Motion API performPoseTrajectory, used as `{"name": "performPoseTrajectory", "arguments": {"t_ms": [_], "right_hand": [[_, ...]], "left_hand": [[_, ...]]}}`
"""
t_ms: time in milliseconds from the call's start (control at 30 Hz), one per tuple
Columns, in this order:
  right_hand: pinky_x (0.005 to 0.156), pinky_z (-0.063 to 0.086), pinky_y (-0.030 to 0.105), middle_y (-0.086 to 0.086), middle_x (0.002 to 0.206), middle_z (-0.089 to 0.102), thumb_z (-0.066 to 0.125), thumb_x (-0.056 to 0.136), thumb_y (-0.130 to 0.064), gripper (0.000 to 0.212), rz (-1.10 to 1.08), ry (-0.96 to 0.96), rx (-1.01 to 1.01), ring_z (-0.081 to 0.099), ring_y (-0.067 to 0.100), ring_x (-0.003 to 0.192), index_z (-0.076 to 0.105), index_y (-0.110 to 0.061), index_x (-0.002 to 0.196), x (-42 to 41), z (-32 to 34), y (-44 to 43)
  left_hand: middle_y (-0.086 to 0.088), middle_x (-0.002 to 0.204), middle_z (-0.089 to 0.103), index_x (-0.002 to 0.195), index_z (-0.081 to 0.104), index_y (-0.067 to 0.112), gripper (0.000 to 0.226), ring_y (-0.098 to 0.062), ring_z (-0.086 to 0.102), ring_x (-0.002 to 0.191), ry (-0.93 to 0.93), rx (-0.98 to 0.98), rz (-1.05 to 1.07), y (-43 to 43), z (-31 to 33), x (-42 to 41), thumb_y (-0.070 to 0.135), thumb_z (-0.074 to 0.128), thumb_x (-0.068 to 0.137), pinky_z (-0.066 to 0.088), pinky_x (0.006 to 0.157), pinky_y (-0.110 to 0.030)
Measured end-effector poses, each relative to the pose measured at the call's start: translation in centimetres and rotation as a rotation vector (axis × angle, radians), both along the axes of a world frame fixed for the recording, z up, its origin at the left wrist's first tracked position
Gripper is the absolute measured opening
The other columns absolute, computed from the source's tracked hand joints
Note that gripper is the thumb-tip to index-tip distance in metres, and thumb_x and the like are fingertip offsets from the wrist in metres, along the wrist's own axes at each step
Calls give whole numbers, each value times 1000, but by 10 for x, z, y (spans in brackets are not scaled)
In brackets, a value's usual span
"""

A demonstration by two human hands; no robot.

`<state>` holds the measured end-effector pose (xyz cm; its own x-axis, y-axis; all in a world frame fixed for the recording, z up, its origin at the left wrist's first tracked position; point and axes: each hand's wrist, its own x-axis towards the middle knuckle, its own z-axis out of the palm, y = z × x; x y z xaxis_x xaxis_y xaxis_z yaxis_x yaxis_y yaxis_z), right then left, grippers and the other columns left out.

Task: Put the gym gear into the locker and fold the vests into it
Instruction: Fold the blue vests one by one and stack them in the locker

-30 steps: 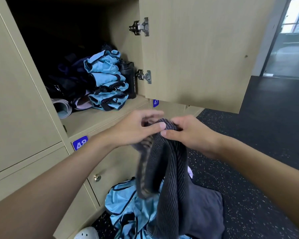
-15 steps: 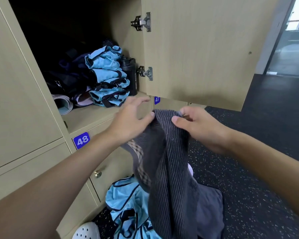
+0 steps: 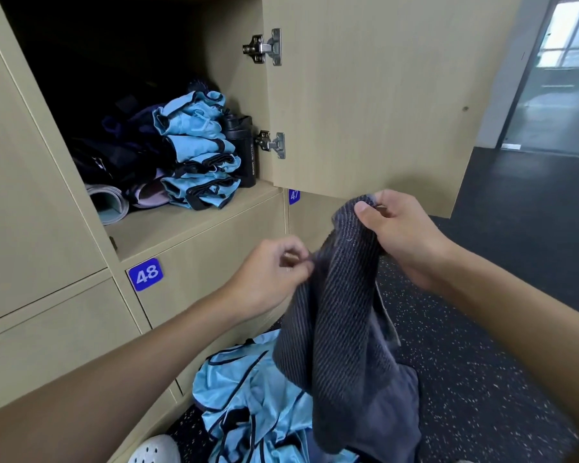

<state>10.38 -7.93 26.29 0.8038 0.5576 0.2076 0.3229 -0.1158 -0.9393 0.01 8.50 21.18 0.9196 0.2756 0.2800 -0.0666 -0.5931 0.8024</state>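
Head view: both hands' fingers (image 3: 365, 208) pinch the grey towel (image 3: 341, 315).

My left hand (image 3: 268, 272) and right hand (image 3: 401, 235) are bare, as are both forearms (image 3: 131, 369). Below the blue 48 label (image 3: 146, 274), my foot wears a white clog (image 3: 154, 450) with round holes.

The open locker (image 3: 188, 228) holds a stack of folded light-blue vests (image 3: 198, 152), an upright black bottle (image 3: 243, 148) (touching the stack's right side) and a rolled mat (image 3: 109, 203) at left. A grey ribbed towel (image 3: 341, 312) hangs in front, pinched by the left hand (image 3: 268, 275) and right hand (image 3: 401, 238). Unfolded blue vests (image 3: 248, 396) lie heaped below the towel.
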Motion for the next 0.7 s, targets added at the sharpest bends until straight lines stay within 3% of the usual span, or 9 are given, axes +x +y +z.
{"name": "performPoseTrajectory", "arguments": {"t_ms": [67, 133, 200, 267, 333, 400, 467, 567, 700], "right_hand": [[62, 43, 24, -3, 80, 53, 48, 103, -18, 8, -204, -198, -135, 56, 13, 73, 52, -12, 98, 9, 0, -5], [70, 41, 29, -1, 91, 50, 48, 103, -19, 22, -284, -203, -167, 52, 15, 80, 41, -20, 124, 12, 2, -10], [74, 45, 29, -2, 100, 58, 51, 102, -25, 29, -154, -189, -142, 58, 12, 88, 46, -29, 130, 11, 3, -10], [76, 46, 17, -12, 100, 64, 65, 92, -37, 32, 55, -231, -181, 60, 4, 93, 58, -32, 123, 1, 4, -6], [80, 43, 12, -21, 104, 63, 77, 80, -41, 55, 201, -237, -248, 59, -4, 97, 57, -34, 130, -7, 1, 0], [82, 47, 17, -12, 105, 69, 79, 80, -34, 43, 239, -255, -266, 59, -2, 96, 67, -23, 120, -9, -6, 7], [67, 47, 27, 6, 82, 71, 72, 88, -25, 17, 240, -281, -228, 58, 6, 71, 72, -8, 89, -11, -7, 10], [53, 41, 23, 0, 64, 62, 63, 95, -21, 25, 158, -226, -184, 52, 7, 55, 66, -5, 76, -15, -3, 10], [57, 35, 28, 4, 63, 55, 55, 94, -15, 26, 56, -191, -158, 47, 13, 57, 58, 3, 76, -17, 0, 10]], "left_hand": [[-5, 76, 63, 79, 58, 11, 17, -9, 57, 69, -92, -13, 103, 6, 8, 1, 4, 62, 94, 47, 69, -25], [-11, 75, 63, 84, 57, 9, 13, -13, 53, 66, -163, 10, 181, 14, 18, 1, 8, 59, 97, 43, 65, -28], [-7, 71, 61, 84, 57, 17, 15, -13, 50, 64, -209, 22, 191, 20, 25, 0, 11, 60, 97, 41, 62, -28], [1, 68, 59, 82, 58, 21, 19, -7, 50, 62, -255, 19, 149, 18, 32, 0, 8, 61, 96, 41, 62, -22], [5, 71, 60, 84, 60, 19, 18, -1, 53, 64, -278, 36, 91, 11, 38, -1, 5, 62, 95, 44, 65, -16], [0, 77, 63, 88, 64, 13, 11, -3, 56, 70, -275, 58, 37, 6, 42, -2, 4, 63, 94, 48, 69, -19], [2, 80, 65, 90, 66, 14, 10, -2, 58, 72, -281, 66, 16, 5, 44, -4, 5, 65, 93, 49, 72, -19], [7, 89, 70, 98, 67, 23, 15, -4, 66, 81, -187, 103, -1, 9, 45, -9, 14, 74, 87, 51, 78, -18], [15, 84, 71, 91, 65, 32, 23, 2, 66, 78, 66, 261, -19, 20, 40, -14, 16, 80, 82, 49, 72, -17]]}}
